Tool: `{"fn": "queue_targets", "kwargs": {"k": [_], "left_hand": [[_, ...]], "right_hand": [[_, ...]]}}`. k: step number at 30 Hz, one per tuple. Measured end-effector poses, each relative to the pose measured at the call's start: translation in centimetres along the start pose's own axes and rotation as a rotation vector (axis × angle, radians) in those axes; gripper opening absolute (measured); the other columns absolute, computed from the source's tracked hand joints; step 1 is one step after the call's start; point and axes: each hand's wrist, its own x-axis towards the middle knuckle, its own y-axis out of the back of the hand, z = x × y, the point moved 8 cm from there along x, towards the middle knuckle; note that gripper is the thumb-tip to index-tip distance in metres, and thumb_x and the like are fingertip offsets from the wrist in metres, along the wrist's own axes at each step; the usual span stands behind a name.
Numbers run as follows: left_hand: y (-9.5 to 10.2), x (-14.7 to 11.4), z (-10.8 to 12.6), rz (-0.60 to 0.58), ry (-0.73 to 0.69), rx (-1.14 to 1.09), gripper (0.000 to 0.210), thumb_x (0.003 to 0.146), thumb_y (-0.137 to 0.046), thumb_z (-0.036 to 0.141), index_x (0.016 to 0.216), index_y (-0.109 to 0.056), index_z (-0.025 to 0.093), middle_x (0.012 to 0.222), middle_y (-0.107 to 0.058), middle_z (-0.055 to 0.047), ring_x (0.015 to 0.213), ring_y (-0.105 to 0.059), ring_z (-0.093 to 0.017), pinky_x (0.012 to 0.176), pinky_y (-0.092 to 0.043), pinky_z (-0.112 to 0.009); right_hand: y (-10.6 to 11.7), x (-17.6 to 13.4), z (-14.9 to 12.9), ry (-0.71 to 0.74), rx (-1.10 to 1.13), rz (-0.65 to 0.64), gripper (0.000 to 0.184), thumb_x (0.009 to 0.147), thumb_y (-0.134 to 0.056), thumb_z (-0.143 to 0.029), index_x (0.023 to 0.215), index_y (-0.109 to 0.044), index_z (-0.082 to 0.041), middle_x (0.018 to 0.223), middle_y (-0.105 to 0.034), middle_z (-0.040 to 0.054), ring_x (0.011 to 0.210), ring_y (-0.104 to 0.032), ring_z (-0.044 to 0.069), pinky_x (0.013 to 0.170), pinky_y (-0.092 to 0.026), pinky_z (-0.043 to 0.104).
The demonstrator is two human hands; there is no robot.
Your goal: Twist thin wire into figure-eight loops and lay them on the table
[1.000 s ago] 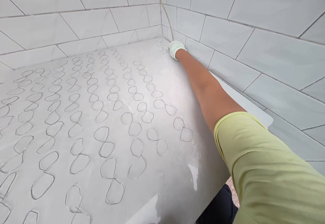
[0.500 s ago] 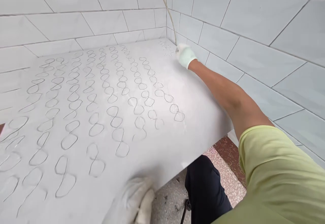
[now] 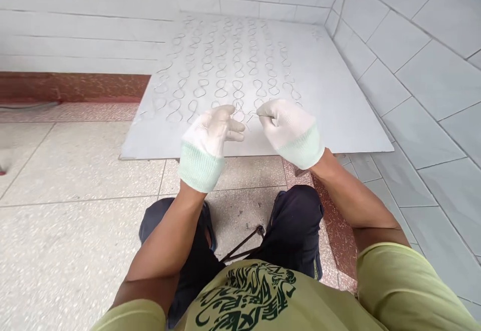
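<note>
My left hand (image 3: 214, 128), in a white glove with a pale green cuff, is over the front part of a white board (image 3: 338, 120). Its fingers are partly bent and apart, with nothing visible gripped. To its right my right hand (image 3: 289, 123), gloved alike, has thumb and forefinger pinched together. A short thin wire-like piece (image 3: 251, 116) pokes out at those fingertips, between the two hands. Rows of thin dark figure-eight loops (image 3: 237, 89) cover much of the board; whether they are bent wire or drawn lines, I cannot tell.
White tiled walls (image 3: 424, 80) border the board at the back and right. A pale cord (image 3: 340, 10) hangs down in the corner. Speckled floor tiles (image 3: 75, 241) and a red-brown skirting strip (image 3: 75, 88) lie at the left. A dark metal rod (image 3: 240, 246) shows between my legs.
My right hand has come back from the board's far right corner to its front. My left hand has risen beside it, and the view has swung round to the left and down.
</note>
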Motion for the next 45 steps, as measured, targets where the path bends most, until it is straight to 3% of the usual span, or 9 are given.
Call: {"fn": "queue_targets", "kwargs": {"k": [4, 7, 11, 16, 22, 27, 34, 39, 45], "left_hand": [[2.1, -2.1, 1.0, 0.045, 0.027, 0.072, 0.029, 0.1, -0.074, 0.047, 0.094, -0.079, 0.019, 0.08, -0.081, -0.004, 0.068, -0.075, -0.017, 0.073, -0.063, -0.03], [3.3, -2.8, 1.0, 0.028, 0.041, 0.129, 0.025, 0.095, -0.074, 0.039, 0.078, -0.074, 0.02, 0.07, -0.076, -0.002, 0.063, -0.071, -0.016, 0.066, -0.059, -0.028], [3.8, -2.7, 0.8, -0.037, 0.052, 0.163, 0.023, 0.093, -0.071, 0.035, 0.074, -0.073, 0.021, 0.064, -0.07, -0.002, 0.062, -0.069, -0.017, 0.063, -0.058, -0.027], [2.4, -2.2, 0.7, -0.223, 0.154, 0.257, 0.027, 0.091, -0.068, 0.029, 0.065, -0.069, 0.021, 0.062, -0.069, -0.006, 0.065, -0.07, -0.021, 0.057, -0.056, -0.028], [1.7, -2.2, 0.2, -0.318, 0.162, 0.249, 0.025, 0.092, -0.068, 0.033, 0.07, -0.073, 0.021, 0.072, -0.074, -0.007, 0.071, -0.072, -0.022, 0.055, -0.058, -0.026], [1.3, -2.7, -0.9, -0.376, 0.108, 0.249, 0.032, 0.094, -0.067, 0.045, 0.078, -0.078, 0.021, 0.077, -0.076, -0.007, 0.075, -0.072, -0.02, 0.056, -0.059, -0.024], [0.4, -2.7, -1.3, -0.441, 0.126, 0.272, 0.035, 0.091, -0.068, 0.046, 0.066, -0.07, 0.022, 0.07, -0.072, -0.006, 0.069, -0.068, -0.019, 0.054, -0.054, -0.024], [0.4, -2.4, -0.8, -0.356, 0.145, 0.213, 0.035, 0.092, -0.064, 0.041, 0.062, -0.064, 0.021, 0.07, -0.068, -0.005, 0.069, -0.067, -0.018, 0.054, -0.054, -0.023], [1.2, -2.8, -1.3, -0.203, 0.179, 0.258, 0.031, 0.09, -0.064, 0.032, 0.061, -0.056, 0.022, 0.068, -0.069, -0.003, 0.064, -0.067, -0.016, 0.049, -0.051, -0.022]], "right_hand": [[-1.8, -1.5, -3.1, 0.133, 0.165, -0.004, 0.034, 0.111, -0.049, -0.015, 0.079, -0.059, -0.023, 0.088, -0.071, 0.0028, 0.089, -0.068, 0.02, 0.085, -0.05, 0.034], [-2.0, -2.2, -3.2, 0.048, 0.413, -0.032, 0.025, 0.109, -0.056, -0.02, 0.09, -0.073, -0.022, 0.1, -0.08, 0.0022, 0.095, -0.074, 0.018, 0.088, -0.055, 0.031], [-3.1, -2.3, -3.1, -0.104, 0.818, -0.263, 0.022, 0.109, -0.067, -0.036, 0.101, -0.081, -0.022, 0.101, -0.086, 0.0035, 0.088, -0.081, 0.018, 0.084, -0.063, 0.031], [-4.8, -2.0, -3.7, -0.119, 1.109, -0.521, 0.033, 0.099, -0.085, -0.048, 0.092, -0.084, -0.016, 0.089, -0.087, 0.0078, 0.068, -0.08, 0.018, 0.069, -0.067, 0.03], [-5.5, -2.4, -3.3, -0.166, 1.197, -0.571, 0.036, 0.097, -0.091, -0.049, 0.088, -0.087, -0.015, 0.088, -0.088, 0.0074, 0.067, -0.08, 0.015, 0.068, -0.066, 0.024], [-6.1, -2.6, -2.7, -0.248, 1.169, -0.622, 0.032, 0.094, -0.097, -0.046, 0.084, -0.085, -0.018, 0.086, -0.087, 0.0068, 0.06, -0.076, 0.015, 0.055, -0.062, 0.025], [-6.2, -2.7, -2.3, -0.266, 1.144, -0.597, 0.029, 0.093, -0.098, -0.038, 0.079, -0.081, -0.018, 0.079, -0.086, 0.0039, 0.061, -0.078, 0.015, 0.053, -0.061, 0.022], [-6.1, -2.5, -2.1, -0.259, 1.144, -0.541, 0.025, 0.096, -0.095, -0.036, 0.09, -0.082, -0.016, 0.085, -0.088, 0.0049, 0.069, -0.083, 0.016, 0.061, -0.066, 0.021], [-6.4, -2.2, -1.7, -0.247, 1.127, -0.464, 0.025, 0.096, -0.094, -0.032, 0.084, -0.08, -0.015, 0.08, -0.086, 0.0061, 0.07, -0.083, 0.016, 0.061, -0.065, 0.021]]}}
